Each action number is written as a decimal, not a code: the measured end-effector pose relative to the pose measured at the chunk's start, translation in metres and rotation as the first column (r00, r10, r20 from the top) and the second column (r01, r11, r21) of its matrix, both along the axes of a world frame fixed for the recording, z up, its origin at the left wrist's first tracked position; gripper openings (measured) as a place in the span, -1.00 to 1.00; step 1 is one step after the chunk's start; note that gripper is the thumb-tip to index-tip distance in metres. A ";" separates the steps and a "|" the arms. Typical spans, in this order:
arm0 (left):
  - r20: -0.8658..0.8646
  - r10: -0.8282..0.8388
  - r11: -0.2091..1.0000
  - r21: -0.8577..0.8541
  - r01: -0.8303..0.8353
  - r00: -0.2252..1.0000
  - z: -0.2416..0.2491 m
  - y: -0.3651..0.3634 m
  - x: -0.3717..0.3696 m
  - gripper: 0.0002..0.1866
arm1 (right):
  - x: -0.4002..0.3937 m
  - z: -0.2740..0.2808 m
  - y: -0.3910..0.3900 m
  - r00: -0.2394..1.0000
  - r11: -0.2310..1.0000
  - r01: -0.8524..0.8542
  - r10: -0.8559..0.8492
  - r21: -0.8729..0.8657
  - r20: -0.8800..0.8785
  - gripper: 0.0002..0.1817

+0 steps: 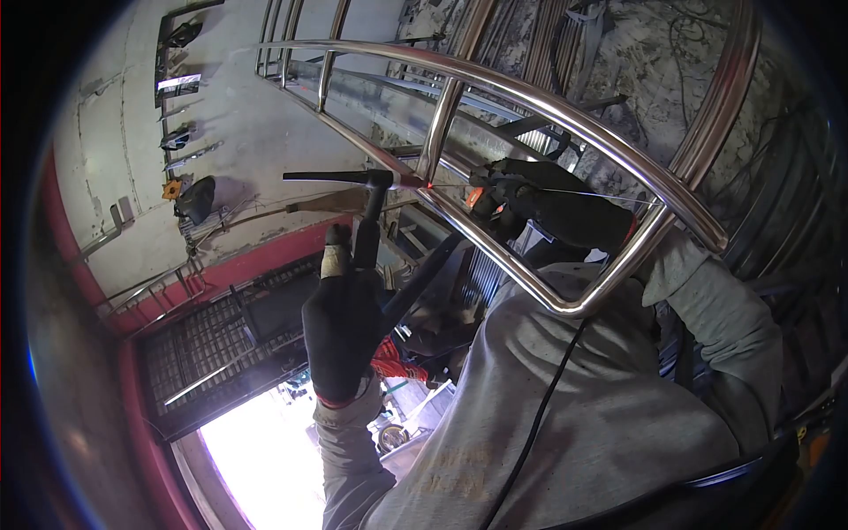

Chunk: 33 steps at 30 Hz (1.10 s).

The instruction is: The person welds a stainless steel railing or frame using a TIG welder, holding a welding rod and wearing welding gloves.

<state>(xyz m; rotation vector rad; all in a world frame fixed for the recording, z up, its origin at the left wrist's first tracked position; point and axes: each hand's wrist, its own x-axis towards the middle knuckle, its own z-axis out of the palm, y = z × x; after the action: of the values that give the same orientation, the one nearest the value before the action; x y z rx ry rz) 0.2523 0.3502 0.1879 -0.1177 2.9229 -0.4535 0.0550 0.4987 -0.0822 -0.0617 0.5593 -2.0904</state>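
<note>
My left hand (343, 331), in a dark glove, is wrapped round the handle of a TIG welding torch (368, 234). The torch's long back cap points left, and its nozzle sits right at a joint of the shiny metal tube frame (530, 94). A small red glow shows at that joint, where an upright tube meets the lower rail. Behind the frame, my right hand (565, 201), also in a dark glove, pinches a thin filler rod (592, 193). One end of the rod reaches toward the nozzle. Orange shows by the right fingertips.
Long metal tubes (720, 97) lie across the upper right, near bundled pipes and cables on a stained floor. Tools hang on a pale wall (115, 150) at left. A black cable (552, 389) runs over my grey shirt. Bright light fills a doorway (265, 459) below.
</note>
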 end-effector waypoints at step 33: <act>0.075 0.051 0.997 0.057 -0.055 0.996 -0.006 -0.026 0.012 -0.76 | 0.023 -0.023 0.062 0.992 0.979 0.115 -0.102 0.169 -0.080 -0.49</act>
<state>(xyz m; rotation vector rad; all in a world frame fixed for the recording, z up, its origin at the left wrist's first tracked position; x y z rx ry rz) 0.2641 0.3238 0.1824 -0.1667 2.8508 -0.3548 0.0782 0.5609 -0.1049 -0.0052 0.8017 -2.1428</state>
